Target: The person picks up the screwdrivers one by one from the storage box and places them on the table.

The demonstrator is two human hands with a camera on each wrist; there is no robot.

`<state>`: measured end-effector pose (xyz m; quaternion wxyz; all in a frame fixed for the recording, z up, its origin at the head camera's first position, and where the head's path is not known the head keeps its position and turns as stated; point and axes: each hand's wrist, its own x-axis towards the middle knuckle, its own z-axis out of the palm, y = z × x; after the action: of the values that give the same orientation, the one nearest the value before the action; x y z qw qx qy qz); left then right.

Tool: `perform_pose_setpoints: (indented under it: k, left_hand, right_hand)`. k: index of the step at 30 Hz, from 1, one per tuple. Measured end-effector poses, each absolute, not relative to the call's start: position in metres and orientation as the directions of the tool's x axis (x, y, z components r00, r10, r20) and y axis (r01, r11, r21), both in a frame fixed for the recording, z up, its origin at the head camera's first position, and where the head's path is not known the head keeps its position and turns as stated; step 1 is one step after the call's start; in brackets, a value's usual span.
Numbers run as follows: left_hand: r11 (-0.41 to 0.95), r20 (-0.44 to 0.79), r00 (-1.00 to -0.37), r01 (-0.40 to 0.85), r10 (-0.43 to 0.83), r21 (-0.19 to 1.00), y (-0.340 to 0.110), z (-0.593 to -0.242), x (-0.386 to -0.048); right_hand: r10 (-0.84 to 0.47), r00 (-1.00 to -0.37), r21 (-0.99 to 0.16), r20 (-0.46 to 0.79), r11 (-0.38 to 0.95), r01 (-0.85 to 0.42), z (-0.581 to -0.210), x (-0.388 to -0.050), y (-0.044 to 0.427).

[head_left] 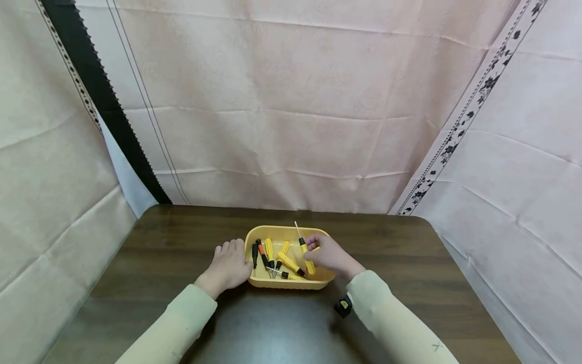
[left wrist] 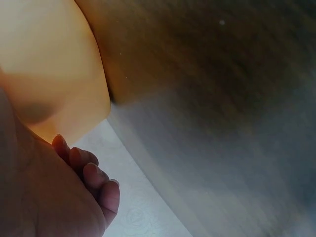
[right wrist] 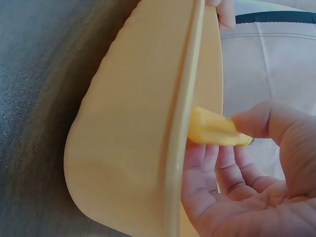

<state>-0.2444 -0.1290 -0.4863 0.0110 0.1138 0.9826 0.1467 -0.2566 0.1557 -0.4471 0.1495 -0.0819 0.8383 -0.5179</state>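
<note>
Right hand (head_left: 331,257): we pinch 1 screwdriver's (head_left: 303,248) handle, shaft beyond fingers | left hand (head_left: 230,264): fingers loose against tray (head_left: 291,284), presumably steadying it

On your brown wood-grained bench (head_left: 191,227), yellow-handled screwdrivers (head_left: 288,263) lie in a yellow oblong tray (head_left: 287,284), your left fingers (head_left: 238,245) at its left, right fingers (head_left: 312,239) over its right.

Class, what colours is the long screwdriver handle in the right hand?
Yellow and black screwdriver handle, clearest in the head view.
</note>
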Motion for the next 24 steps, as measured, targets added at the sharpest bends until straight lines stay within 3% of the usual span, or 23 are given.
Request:
perform_pose_setpoints:
  k: [24]
  left_hand:
    - [0.928,0.005,-0.97,0.233,0.242,0.291,-0.129,-0.484,-0.244]
  right_hand:
    - [-0.22,-0.947,-0.924,-0.235,0.353,0.147,-0.44,-0.268,0.164]
